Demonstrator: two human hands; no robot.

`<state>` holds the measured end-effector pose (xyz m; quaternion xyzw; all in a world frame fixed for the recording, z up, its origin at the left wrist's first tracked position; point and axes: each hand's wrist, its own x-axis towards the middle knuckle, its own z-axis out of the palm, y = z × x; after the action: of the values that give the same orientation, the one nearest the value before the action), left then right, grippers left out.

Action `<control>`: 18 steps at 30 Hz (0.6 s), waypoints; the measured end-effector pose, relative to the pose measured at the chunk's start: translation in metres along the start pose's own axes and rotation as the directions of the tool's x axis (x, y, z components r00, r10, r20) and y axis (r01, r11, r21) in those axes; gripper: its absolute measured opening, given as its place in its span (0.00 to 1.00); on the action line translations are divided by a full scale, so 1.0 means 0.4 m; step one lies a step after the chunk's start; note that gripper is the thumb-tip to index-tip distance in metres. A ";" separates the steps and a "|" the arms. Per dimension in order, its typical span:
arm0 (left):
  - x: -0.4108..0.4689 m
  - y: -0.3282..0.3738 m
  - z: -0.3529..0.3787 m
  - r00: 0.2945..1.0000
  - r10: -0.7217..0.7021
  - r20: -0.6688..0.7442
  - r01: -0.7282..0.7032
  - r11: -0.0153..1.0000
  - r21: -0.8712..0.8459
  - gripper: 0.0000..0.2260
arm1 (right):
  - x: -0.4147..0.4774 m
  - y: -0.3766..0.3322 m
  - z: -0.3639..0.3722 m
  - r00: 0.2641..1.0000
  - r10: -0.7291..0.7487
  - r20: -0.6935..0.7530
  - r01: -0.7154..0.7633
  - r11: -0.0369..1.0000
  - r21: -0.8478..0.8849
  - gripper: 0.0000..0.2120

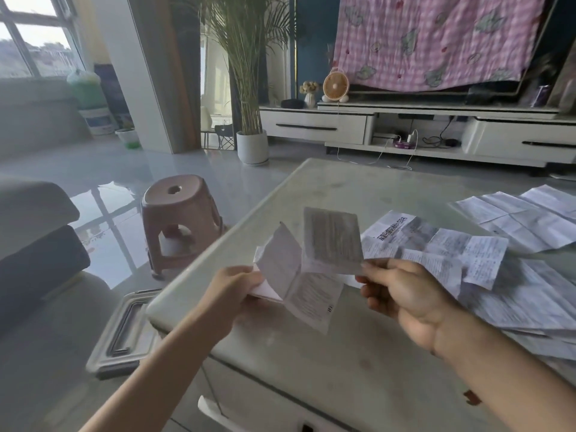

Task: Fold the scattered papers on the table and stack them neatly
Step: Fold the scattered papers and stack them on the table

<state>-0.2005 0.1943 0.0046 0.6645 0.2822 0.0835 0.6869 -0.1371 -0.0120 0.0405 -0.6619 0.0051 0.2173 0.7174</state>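
A creased printed paper (314,266) hangs in the air above the near left part of the pale table (311,353). My left hand (232,286) pinches its left edge. My right hand (402,294) pinches its right edge between thumb and fingers. The sheet is partly folded, with one panel standing upright and another drooping toward the table. Several unfolded printed papers (486,269) lie scattered in an overlapping pile on the table to the right of my hands. One larger sheet (523,216) lies spread out further back.
A pink plastic stool (180,219) stands on the floor left of the table. A grey lid-like tray (124,332) lies on the floor by the table's near corner. A sofa (34,254) is at the far left. The TV cabinet (405,126) runs along the back wall.
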 end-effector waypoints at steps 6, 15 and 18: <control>-0.041 0.024 0.030 0.996 -0.068 0.064 0.085 0.941 -0.326 0.15 | -0.036 -0.004 0.018 0.988 0.093 0.120 -0.124 0.953 0.276 0.12; -0.137 0.021 0.118 0.978 0.117 0.172 -0.056 0.944 -0.324 0.08 | -0.067 0.032 0.057 0.978 -0.051 0.200 0.010 0.980 0.201 0.09; -0.124 0.015 0.115 0.973 0.123 0.197 -0.041 0.926 -0.374 0.12 | -0.054 0.055 0.037 0.989 -0.128 0.079 0.130 0.991 -0.020 0.09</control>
<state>-0.2171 0.1308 0.0222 0.5406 0.1568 0.0909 0.8215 -0.1677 -0.0037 0.0278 -0.6611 -0.0681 0.1959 0.7211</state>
